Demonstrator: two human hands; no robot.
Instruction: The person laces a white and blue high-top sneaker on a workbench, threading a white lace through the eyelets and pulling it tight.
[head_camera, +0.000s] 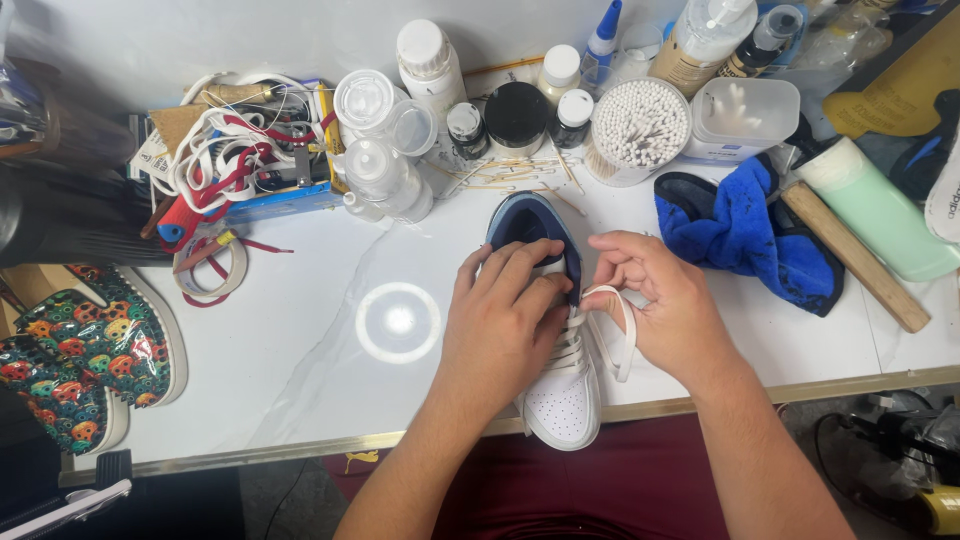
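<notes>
While the sneaker (560, 390) lay toe-first toward the near edge of the white worktop (300, 340), both hands worked on it. The left hand (505, 320) lay flat over the laced middle, fingers spread and pressing down, steadying the shoe. The right hand (660, 305) pinched a flat white lace (612, 335) between thumb and fingers, just beside the dark blue collar (530, 222), the lace looping down past the shoe's side.

The shoe looked light and fairly stiff in the toe, softer round the padded collar (so the laced middle seemed the surest place to hold it), and the lace limp and easy to let slip, best gripped near its end.

Farther left, a pair of colourful patterned shoes (90, 350) sat at the worktop's edge. To the right lay a crumpled blue cloth (750, 235) and a wooden stick (855, 255) beside a pale green bottle (880, 205). At the back stood a tub of cotton swabs (638, 128), several small bottles and jars (470, 125), and a tangle of red and white laces (235, 150).
</notes>
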